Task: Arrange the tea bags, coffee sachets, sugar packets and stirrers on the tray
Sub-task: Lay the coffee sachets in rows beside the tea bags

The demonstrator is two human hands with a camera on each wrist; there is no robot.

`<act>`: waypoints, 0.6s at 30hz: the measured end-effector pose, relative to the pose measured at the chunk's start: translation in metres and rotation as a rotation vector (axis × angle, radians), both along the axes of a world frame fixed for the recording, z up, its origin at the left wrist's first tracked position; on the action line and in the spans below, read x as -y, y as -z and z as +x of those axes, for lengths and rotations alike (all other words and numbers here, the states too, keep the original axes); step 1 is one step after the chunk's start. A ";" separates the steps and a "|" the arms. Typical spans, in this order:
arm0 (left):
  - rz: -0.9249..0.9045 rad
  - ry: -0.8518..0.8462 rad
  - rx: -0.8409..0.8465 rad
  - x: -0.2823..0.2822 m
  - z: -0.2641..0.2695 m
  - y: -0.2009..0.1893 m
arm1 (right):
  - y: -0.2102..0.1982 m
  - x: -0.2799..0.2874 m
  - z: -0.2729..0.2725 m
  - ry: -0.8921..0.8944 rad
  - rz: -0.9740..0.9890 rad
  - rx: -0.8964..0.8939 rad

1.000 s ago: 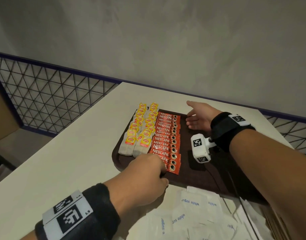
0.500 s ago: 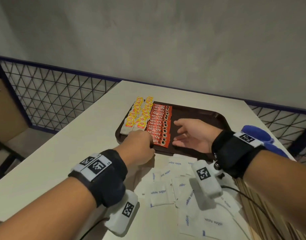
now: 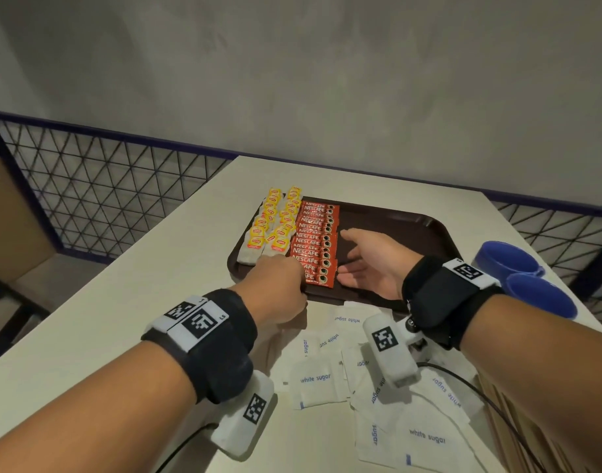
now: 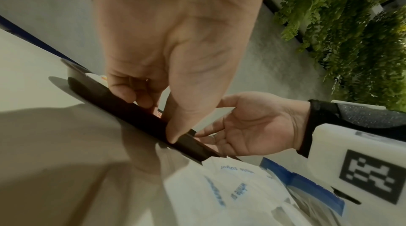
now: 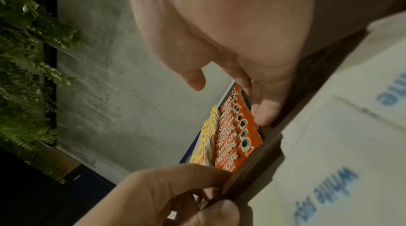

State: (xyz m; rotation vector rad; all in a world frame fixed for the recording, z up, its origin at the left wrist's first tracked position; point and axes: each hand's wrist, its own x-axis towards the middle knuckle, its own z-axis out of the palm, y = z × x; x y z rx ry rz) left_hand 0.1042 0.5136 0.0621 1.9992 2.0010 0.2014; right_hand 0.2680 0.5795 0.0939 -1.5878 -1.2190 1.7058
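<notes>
A dark brown tray (image 3: 395,227) holds two columns of yellow-tagged tea bags (image 3: 272,227) on its left and a column of red coffee sachets (image 3: 315,240) beside them. My left hand (image 3: 282,281) pinches the tray's near rim (image 4: 131,113), thumb outside and fingers curled over it. My right hand (image 3: 364,264) lies open on the tray, its straight fingers (image 5: 263,104) against the right edge of the sachets (image 5: 232,143). White sugar packets (image 3: 318,380) lie scattered on the table in front of the tray. Wooden stirrers (image 3: 524,438) lie at the near right, partly hidden by my arm.
Two blue cups (image 3: 507,261) stand on the table to the right of the tray. The tray's right half is bare. A mesh railing (image 3: 105,199) runs along the table's far and left sides, with a grey wall behind.
My right hand has come back from the tray's far edge to the near end of the sachet column. The left hand has kept its hold on the near rim.
</notes>
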 end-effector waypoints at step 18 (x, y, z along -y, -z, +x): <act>-0.326 0.044 -0.168 0.104 0.024 -0.038 | -0.036 0.124 0.114 -0.942 0.424 1.145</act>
